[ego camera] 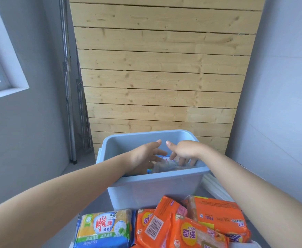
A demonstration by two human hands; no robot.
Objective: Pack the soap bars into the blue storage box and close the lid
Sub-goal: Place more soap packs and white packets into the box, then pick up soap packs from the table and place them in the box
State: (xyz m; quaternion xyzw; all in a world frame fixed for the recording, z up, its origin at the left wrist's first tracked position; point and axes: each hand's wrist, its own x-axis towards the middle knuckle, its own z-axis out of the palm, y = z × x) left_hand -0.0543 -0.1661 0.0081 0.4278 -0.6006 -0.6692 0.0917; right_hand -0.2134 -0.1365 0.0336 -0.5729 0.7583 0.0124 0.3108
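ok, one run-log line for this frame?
phase: packing | left hand: in blue box, open | right hand: in box, touching clear-wrapped pack | soap packs: still outside, front | lid: off

My 2 forearms are bare to the frame edge. My left hand (144,154) and right hand (184,151) wear nothing.
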